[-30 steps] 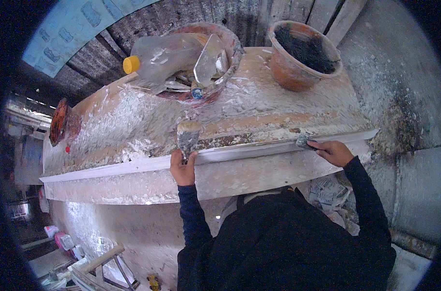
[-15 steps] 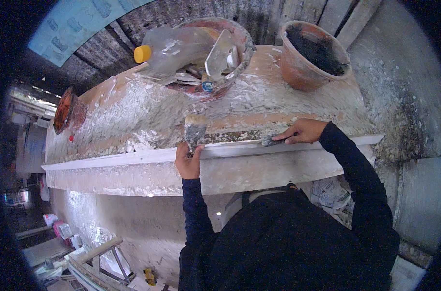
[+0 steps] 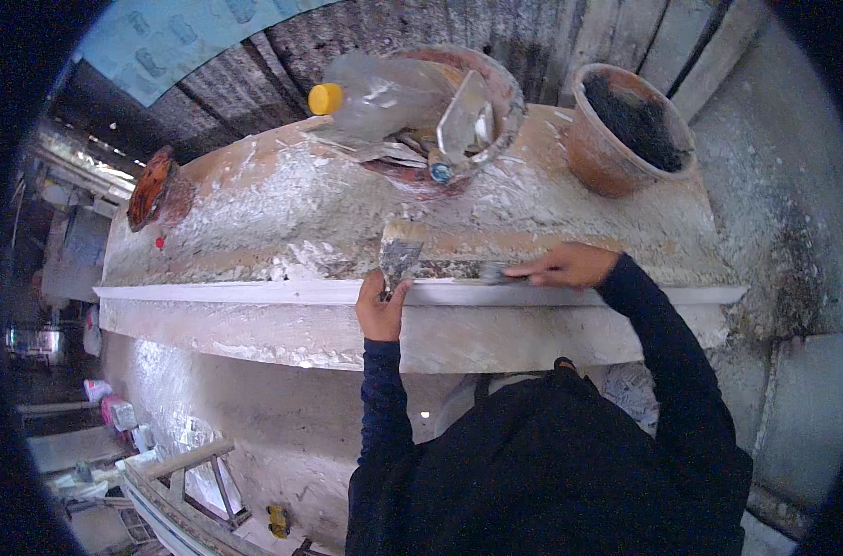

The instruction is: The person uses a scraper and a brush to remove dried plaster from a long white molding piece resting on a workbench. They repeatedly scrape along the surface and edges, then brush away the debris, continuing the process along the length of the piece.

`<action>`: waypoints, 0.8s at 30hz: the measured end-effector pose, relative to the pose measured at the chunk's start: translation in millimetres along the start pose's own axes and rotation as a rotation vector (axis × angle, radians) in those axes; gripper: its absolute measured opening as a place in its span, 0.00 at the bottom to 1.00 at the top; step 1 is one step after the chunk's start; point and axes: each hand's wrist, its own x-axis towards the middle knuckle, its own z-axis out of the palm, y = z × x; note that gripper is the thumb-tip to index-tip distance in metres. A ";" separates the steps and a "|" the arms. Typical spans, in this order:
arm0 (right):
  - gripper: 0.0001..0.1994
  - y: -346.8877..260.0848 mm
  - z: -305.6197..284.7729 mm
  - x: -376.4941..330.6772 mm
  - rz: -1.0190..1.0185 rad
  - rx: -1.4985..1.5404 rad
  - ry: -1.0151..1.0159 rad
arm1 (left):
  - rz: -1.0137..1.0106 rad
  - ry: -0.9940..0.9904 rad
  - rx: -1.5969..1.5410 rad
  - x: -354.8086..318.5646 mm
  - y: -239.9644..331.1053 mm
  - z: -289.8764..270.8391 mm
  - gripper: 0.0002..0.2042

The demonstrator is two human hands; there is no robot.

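My left hand [image 3: 380,309] grips the handle of a wide putty knife [image 3: 400,254], whose plaster-smeared blade rests on the bench top. A long white moulding strip [image 3: 254,292] runs along the bench's front edge beneath both hands. My right hand [image 3: 566,266] holds a small scraper [image 3: 494,271] against the strip's upper edge, a little right of the putty knife. Both sleeves are dark blue.
The plaster-crusted bench [image 3: 282,208] carries a bowl [image 3: 458,111] with a clear plastic bottle with a yellow cap [image 3: 326,97], and an orange pot [image 3: 625,130] of dark material at the right. A rusty round object [image 3: 151,188] sits at the left end. A wooden ladder [image 3: 190,482] lies below.
My right hand has slid leftward along the moulding strip with the small scraper, closing in on my left hand, which stays on the putty knife.
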 end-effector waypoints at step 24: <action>0.24 -60.4 70.4 48.7 0.122 -0.530 0.374 | 0.110 0.071 0.239 33.9 -50.4 -65.2 0.17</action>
